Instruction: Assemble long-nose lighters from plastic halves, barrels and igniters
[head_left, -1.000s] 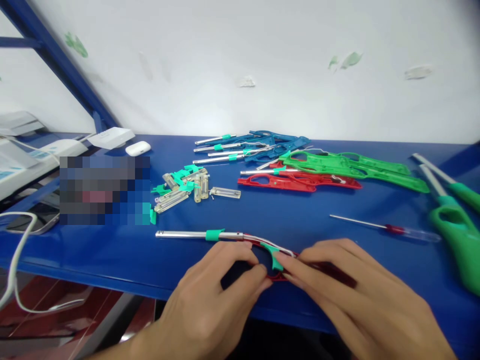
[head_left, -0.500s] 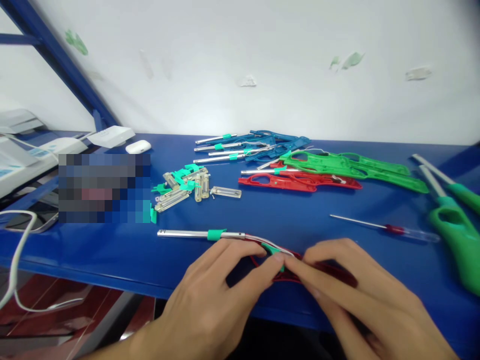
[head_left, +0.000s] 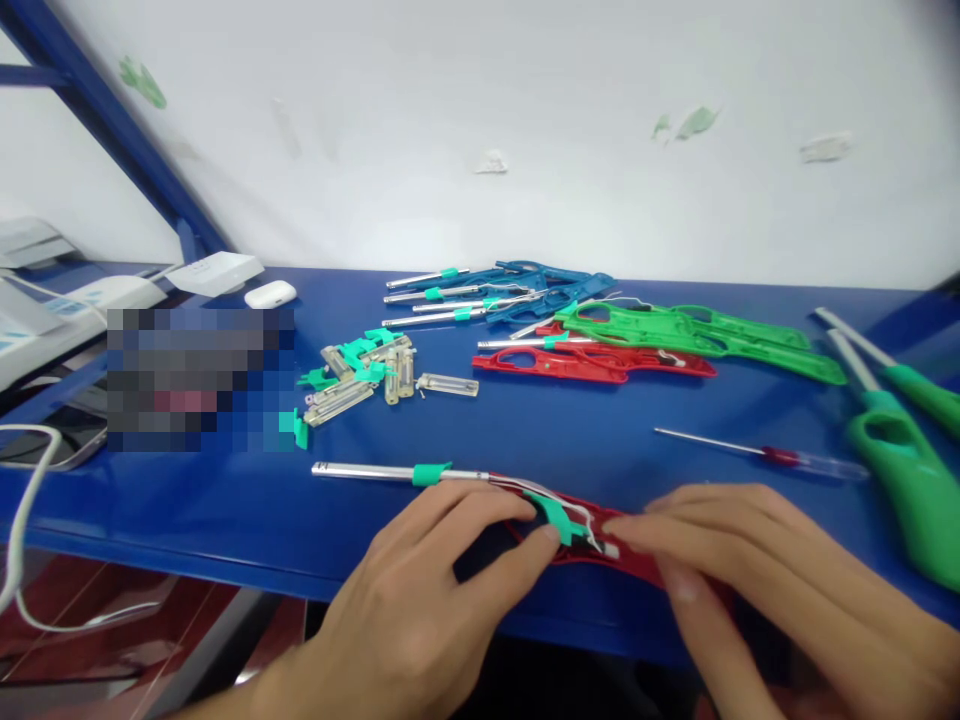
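Note:
A red lighter half-shell [head_left: 637, 562] lies at the front of the blue table, its inside facing up. White wires [head_left: 559, 492] run through it from a metal tube [head_left: 367, 471] with a green collar [head_left: 431, 474]. My left hand [head_left: 442, 570] pinches the shell's left part, with its thumb on the green trigger [head_left: 556, 520]. A small white-ended part [head_left: 610, 550] lies beside the trigger, inside the shell. My right hand [head_left: 772, 570] holds the shell's right end, fingertips on its upper rim and thumb below.
Clear fuel tanks and green triggers [head_left: 341, 398] are heaped centre left. Blue shells [head_left: 555, 285], red shells [head_left: 555, 368] and green shells [head_left: 705, 335] lie behind. A screwdriver [head_left: 780, 457] and green lighters [head_left: 900, 470] are at right. Phone [head_left: 60, 445], cables and power strips stand left.
My right hand has moved right, off the area beside the trigger, uncovering the wires and the white-ended part. My left hand has stayed on the trigger area.

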